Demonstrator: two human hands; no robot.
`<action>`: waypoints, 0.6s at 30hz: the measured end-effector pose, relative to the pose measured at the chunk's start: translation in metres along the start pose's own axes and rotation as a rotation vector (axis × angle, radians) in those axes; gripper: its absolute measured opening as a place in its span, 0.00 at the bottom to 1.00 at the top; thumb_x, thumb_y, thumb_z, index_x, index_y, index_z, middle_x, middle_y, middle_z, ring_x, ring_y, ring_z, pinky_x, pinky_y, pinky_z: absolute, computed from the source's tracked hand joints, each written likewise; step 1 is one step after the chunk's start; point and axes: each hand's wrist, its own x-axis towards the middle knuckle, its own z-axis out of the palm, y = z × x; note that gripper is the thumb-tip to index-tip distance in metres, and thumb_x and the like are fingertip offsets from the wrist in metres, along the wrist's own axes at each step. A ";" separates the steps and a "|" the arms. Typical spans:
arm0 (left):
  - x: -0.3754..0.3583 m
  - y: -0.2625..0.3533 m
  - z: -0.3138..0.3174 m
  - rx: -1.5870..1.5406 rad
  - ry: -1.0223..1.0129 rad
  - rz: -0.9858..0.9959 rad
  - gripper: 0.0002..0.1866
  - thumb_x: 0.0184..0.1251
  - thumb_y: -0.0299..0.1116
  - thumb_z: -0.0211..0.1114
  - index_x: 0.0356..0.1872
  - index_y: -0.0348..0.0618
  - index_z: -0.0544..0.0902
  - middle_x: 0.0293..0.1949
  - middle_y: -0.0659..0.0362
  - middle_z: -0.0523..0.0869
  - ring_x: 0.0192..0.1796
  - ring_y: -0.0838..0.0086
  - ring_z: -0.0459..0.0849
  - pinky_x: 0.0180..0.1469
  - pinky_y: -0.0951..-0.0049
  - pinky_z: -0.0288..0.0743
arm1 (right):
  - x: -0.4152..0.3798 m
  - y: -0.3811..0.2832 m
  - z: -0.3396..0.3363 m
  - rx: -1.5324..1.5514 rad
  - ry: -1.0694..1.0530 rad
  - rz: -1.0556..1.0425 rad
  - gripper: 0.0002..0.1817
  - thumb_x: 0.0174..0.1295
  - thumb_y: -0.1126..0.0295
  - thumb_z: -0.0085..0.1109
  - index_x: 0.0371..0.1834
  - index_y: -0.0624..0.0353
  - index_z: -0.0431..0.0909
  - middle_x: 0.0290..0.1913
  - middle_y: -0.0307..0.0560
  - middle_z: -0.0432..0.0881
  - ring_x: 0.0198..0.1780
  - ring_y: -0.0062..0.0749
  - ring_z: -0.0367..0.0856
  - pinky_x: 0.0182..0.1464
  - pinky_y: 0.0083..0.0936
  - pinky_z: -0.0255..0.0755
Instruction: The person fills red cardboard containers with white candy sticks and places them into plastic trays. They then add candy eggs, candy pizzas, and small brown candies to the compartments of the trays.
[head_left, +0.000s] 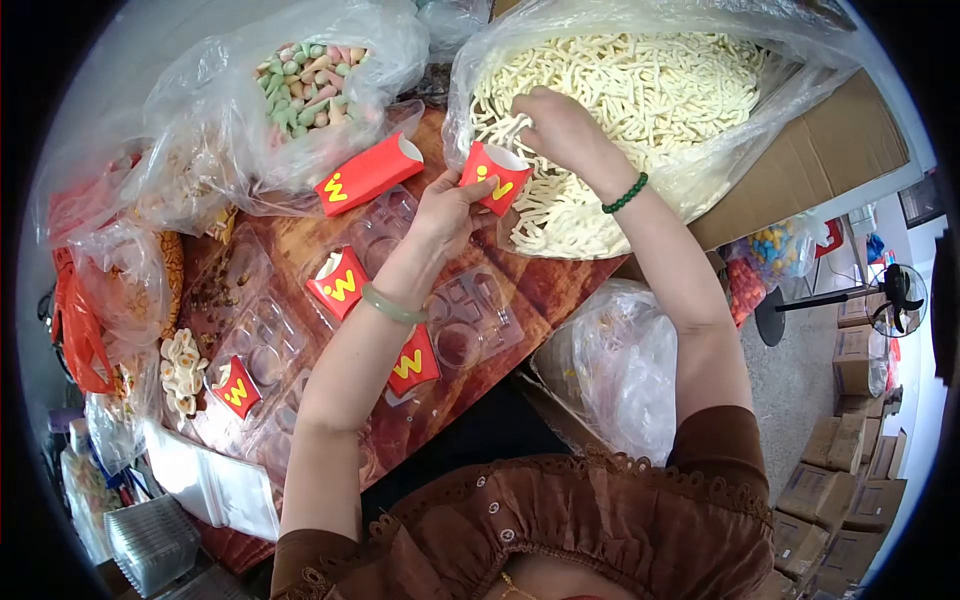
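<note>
Holds a red box (495, 181) in the left hand (450, 208), open end up, over the edge of the bag (812, 84); with the right hand (562, 122), apparently pinches pale sticks (502, 128). Seems mid-filling; next calls for aligning sticks with the opening, without crushing the box.

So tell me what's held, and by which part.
The left hand holds a red fry carton by its lower part, thumb on the front; the right hand pinches pale sticks, exact part unclear.
</note>
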 end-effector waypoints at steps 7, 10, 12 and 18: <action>0.014 0.000 0.011 -0.055 -0.005 0.057 0.19 0.65 0.24 0.60 0.56 0.39 0.68 0.46 0.52 0.79 0.44 0.66 0.82 0.39 0.65 0.80 | -0.002 -0.005 -0.015 0.167 -0.233 -0.290 0.13 0.53 0.75 0.58 0.43 0.59 0.75 0.42 0.47 0.75 0.44 0.42 0.77 0.46 0.33 0.73; 0.015 -0.004 0.010 -0.085 -0.003 0.074 0.20 0.64 0.24 0.61 0.56 0.40 0.68 0.46 0.53 0.79 0.43 0.66 0.83 0.39 0.66 0.80 | 0.000 0.000 -0.018 0.338 -0.304 -0.260 0.12 0.56 0.74 0.58 0.44 0.59 0.76 0.42 0.46 0.78 0.46 0.40 0.78 0.49 0.31 0.72; 0.014 -0.007 0.011 -0.081 -0.011 0.087 0.20 0.64 0.23 0.61 0.56 0.40 0.68 0.46 0.53 0.80 0.43 0.67 0.83 0.39 0.66 0.80 | 0.000 0.000 -0.020 0.421 -0.329 -0.209 0.12 0.57 0.74 0.59 0.44 0.58 0.77 0.41 0.46 0.80 0.47 0.39 0.78 0.50 0.31 0.72; 0.018 -0.011 0.013 -0.071 -0.052 0.138 0.21 0.63 0.22 0.61 0.57 0.42 0.68 0.46 0.55 0.80 0.45 0.67 0.83 0.40 0.67 0.81 | -0.003 0.001 -0.016 0.559 -0.225 0.029 0.06 0.55 0.74 0.63 0.35 0.62 0.79 0.32 0.42 0.82 0.35 0.24 0.80 0.40 0.22 0.74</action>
